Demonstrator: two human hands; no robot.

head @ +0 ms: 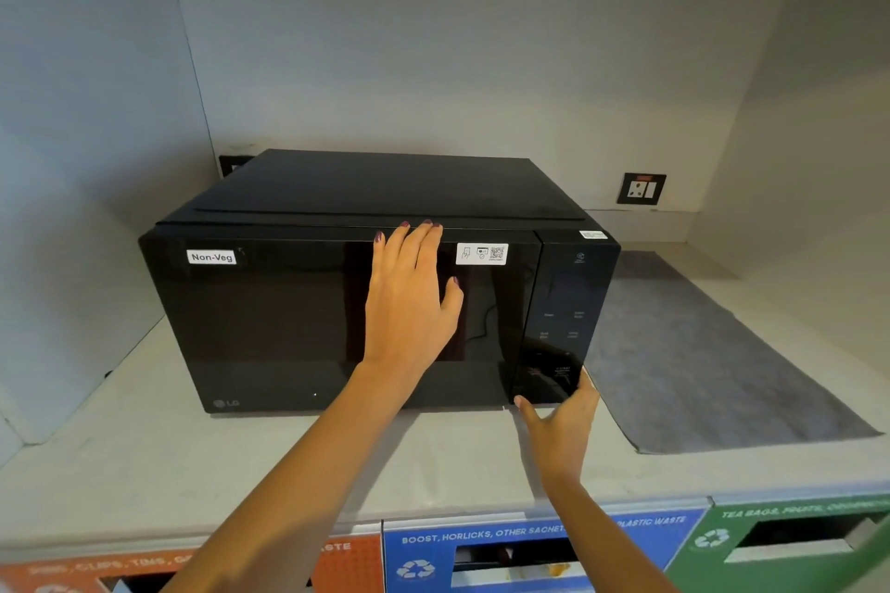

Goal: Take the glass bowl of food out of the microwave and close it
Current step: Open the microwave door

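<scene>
Black glass made up the whole front of the microwave [375,284], which sat on a pale counter [144,457] in a white alcove, a grey mat [698,352] lying just beside it on the right. Door [337,303] was shut flush with the casing; no gap showed along its right edge next to the control panel [563,313]. Left hand [409,303] lay flat against the upper middle of the door, fingers spread wide and fingertips [426,226] reaching the top edge, holding nothing. Right hand [561,419] was open too, fingers loosely extended, with the tips touching or very nearly touching the lowest part of the control panel; empty. Glass bowl of food was not visible anywhere: the dark door showed only reflections, and nothing stood on the counter or the mat. Whether the bowl was inside could not be told. A "Non-Veg" label [212,257] and a QR sticker [481,253] were stuck on the door; a wall socket [643,189] sat behind to the right, and labelled waste bins [530,549] ran along the counter's front edge below. Judgement: with the door shut and no bowl out, the task looked to be at its very start. The right hand's position suggested a press on the lower panel to release the door. Left to do, on that reading: open, lift out the bowl, set it down, shut the door.
</scene>
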